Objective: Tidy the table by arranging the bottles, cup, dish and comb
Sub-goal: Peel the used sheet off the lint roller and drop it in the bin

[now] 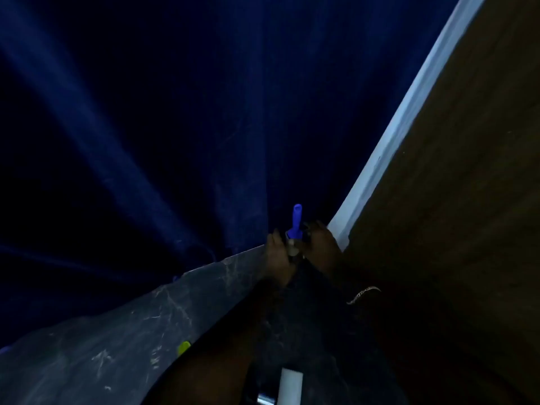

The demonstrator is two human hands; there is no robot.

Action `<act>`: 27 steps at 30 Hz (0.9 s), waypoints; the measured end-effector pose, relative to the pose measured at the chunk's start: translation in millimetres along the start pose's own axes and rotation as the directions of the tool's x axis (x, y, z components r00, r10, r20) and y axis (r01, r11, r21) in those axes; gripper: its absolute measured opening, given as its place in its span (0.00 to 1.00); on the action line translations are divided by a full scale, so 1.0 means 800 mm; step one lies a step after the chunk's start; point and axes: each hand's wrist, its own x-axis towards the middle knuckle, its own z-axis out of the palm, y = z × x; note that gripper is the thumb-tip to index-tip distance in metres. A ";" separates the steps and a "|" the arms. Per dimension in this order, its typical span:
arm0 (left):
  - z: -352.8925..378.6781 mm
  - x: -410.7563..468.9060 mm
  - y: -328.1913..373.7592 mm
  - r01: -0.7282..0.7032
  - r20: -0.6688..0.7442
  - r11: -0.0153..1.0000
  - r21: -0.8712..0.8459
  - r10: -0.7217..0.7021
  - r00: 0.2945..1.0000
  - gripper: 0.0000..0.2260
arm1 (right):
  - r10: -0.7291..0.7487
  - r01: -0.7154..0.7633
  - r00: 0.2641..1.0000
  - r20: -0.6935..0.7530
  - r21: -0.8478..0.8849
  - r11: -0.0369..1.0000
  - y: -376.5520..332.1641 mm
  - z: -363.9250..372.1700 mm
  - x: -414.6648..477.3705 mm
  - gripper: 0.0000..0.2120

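The view is very dark. A blue handle, likely the comb (296, 219), stands upright at the far corner of the table (140, 323). Its lower end meets a small pale object (292, 250) that I cannot identify. My left hand (277, 254) lies against the left side of that pale object, its grip hidden in the dark. From the right, my right hand (321, 244) curls its fingers around the base of the blue handle. No bottles, cup or dish can be made out.
A dark blue curtain (175, 127) hangs behind the table. A brown wall (453, 200) with a pale blue edge strip (388, 141) runs along the right. A yellow-green item (184, 347) lies beside my left forearm. A white cylinder (290, 385) is at the bottom.
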 end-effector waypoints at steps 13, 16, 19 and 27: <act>0.000 0.013 -0.023 0.072 0.096 0.966 -0.247 -0.050 0.994 0.11 | -0.034 0.033 0.999 0.013 0.027 0.999 -0.003 0.008 -0.003 0.07; -0.018 -0.011 -0.029 0.003 0.078 0.969 -0.247 0.017 0.997 0.14 | -0.080 0.080 0.996 -0.037 0.020 0.997 -0.019 0.002 -0.027 0.06; -0.044 -0.047 -0.028 -0.067 0.039 0.951 -0.301 0.082 0.996 0.13 | -0.108 0.130 0.986 -0.126 0.182 0.975 -0.046 -0.004 -0.061 0.07; -0.146 -0.178 -0.028 -0.217 -0.100 0.890 -0.402 0.193 0.976 0.20 | -0.114 0.215 0.963 -0.244 0.438 0.873 -0.126 -0.020 -0.188 0.04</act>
